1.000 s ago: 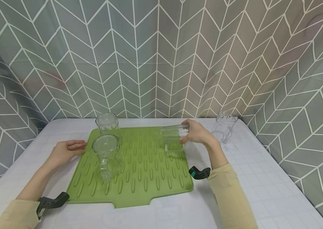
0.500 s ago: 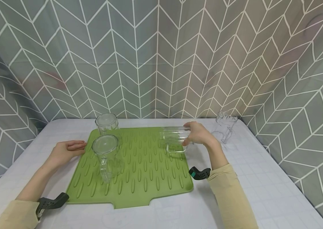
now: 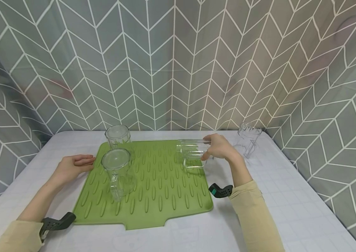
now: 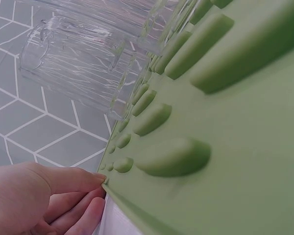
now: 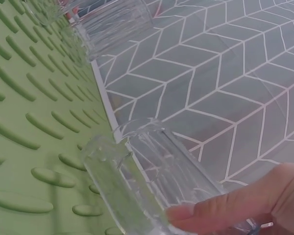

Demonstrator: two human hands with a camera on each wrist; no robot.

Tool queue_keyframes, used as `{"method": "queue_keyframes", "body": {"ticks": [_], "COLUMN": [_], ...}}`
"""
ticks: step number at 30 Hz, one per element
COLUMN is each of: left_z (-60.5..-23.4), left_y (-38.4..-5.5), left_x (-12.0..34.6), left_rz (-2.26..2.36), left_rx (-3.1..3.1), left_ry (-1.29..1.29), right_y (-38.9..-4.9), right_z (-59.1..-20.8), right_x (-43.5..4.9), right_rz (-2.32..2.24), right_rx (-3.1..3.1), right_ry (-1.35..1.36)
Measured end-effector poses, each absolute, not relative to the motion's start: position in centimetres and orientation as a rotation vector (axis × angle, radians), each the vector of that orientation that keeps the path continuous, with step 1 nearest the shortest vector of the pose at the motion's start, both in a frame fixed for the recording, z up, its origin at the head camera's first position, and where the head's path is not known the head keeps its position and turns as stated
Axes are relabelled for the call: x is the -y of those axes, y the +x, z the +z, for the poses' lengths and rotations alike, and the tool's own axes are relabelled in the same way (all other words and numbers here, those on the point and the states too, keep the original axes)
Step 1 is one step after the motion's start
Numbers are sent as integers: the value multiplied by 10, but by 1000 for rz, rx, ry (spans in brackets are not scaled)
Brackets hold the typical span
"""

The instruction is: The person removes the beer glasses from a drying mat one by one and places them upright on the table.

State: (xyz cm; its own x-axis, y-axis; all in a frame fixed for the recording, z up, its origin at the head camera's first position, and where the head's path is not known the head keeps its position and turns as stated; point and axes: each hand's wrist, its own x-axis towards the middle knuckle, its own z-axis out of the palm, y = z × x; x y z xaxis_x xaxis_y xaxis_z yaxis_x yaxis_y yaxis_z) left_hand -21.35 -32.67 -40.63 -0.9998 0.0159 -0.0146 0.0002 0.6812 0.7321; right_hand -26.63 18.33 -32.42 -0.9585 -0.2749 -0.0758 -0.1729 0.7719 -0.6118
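My right hand [image 3: 218,146] grips one end of a clear glass mug [image 3: 192,148] that lies sideways over the right part of a green drying mat [image 3: 155,175]. The mug's handle points toward me, and my fingers hide its right end. In the right wrist view, the thumb [image 5: 186,215] presses on the glass [image 5: 152,181]. On the left, my left hand [image 3: 70,168] is at the mat's edge, and the left wrist view has its thumb [image 4: 83,180] and fingers pinching that edge. Two more glass mugs, a near one [image 3: 118,171] and a far one [image 3: 118,136], stand on the mat's left side.
Another glass mug [image 3: 248,140] stands on the white tablecloth [image 3: 278,189] at the back right, beyond my right hand. Grey curtain [image 3: 165,70] with white chevron lines rises right behind the table and along both sides.
The right hand has lowered slightly and moved a little right with its mug, whose handle now shows more fully. The left hand and standing mugs have stayed in place.
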Motion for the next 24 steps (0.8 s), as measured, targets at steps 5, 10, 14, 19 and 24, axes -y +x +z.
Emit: {"method": "queue_keyframes", "body": {"ticks": [5, 10, 14, 19, 24], "left_z": [-406, -406, -406, -405, -405], "left_y": [-213, -213, -213, -212, -212], "left_x": [327, 327, 327, 326, 326], "left_rz": [1249, 1250, 1260, 1247, 1247], "left_rx": [-2860, -2854, -2853, -2864, -2864], "left_ry": [8, 11, 21, 13, 12], "right_y": [-266, -266, -268, -268, -268], "right_z": [-324, -324, -325, -324, -325], "right_x": [-183, -183, -183, -183, -183], "right_rz": [-1041, -1119, -1165, -1206, -1220], "right_rx": [-2765, -2753, -2752, -2739, -2725], "right_ry": [-322, -292, -283, -276, -276]}}
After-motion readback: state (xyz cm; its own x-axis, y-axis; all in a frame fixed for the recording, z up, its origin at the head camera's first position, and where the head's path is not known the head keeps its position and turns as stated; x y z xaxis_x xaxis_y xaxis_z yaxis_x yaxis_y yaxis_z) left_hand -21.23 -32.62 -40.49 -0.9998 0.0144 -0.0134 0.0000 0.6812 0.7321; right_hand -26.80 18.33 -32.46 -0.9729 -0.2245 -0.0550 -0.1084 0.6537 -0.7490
